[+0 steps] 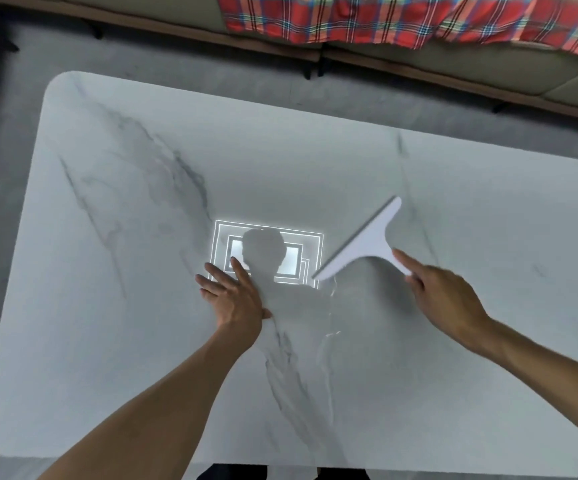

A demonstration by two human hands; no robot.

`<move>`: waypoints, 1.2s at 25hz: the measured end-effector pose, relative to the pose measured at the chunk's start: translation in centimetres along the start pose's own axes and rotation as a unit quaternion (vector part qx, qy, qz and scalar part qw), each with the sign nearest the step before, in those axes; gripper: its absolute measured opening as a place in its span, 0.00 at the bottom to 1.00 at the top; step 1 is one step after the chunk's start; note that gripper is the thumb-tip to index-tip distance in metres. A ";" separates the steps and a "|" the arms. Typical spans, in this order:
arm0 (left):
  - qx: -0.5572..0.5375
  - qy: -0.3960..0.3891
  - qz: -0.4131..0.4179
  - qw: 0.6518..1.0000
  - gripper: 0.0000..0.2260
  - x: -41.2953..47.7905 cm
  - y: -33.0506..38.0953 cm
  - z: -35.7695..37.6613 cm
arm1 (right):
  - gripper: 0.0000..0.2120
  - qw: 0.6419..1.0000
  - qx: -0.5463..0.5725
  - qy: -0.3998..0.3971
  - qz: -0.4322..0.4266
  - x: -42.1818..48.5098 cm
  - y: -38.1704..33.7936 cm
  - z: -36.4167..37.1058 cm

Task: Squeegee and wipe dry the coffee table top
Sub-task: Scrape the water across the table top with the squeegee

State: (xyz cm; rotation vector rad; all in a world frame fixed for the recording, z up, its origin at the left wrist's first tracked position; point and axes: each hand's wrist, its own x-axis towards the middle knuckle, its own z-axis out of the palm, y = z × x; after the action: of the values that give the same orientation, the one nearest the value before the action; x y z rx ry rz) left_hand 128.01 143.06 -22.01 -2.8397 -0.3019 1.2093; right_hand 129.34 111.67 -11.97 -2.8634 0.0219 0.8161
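Coffee table top [135, 306]: glossy white marble-look slab, grey veins, rounded corners. Squeegee [367, 242]: flat white T-shaped plastic near the slab's centre, blade's long axis diagonal, handle pointing toward the right hand [443, 296], which pinches the handle end. Left hand [233, 296] flat on the slab, fingers spread, beside the squeegee.

Coffee table [488, 341] right end cut off
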 end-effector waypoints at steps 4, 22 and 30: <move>-0.007 0.002 0.005 1.000 0.57 -0.5 -0.2 -0.4 | 0.22 1.000 0.010 0.006 0.020 -1.9 3.4 -1.8; -0.135 -0.007 0.013 0.991 0.45 -2.5 0.0 -2.1 | 0.23 0.992 0.099 0.015 0.078 -2.9 5.0 1.7; -0.195 -0.024 0.060 0.979 0.33 -4.5 6.0 -1.9 | 0.20 0.982 0.140 0.089 0.085 2.8 5.1 -3.5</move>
State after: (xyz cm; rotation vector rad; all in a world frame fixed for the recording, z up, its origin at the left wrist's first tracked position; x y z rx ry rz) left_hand 127.32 136.35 -18.22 -3.2038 -0.4181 1.3783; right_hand 133.26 106.13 -11.29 -2.6795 0.3769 0.5303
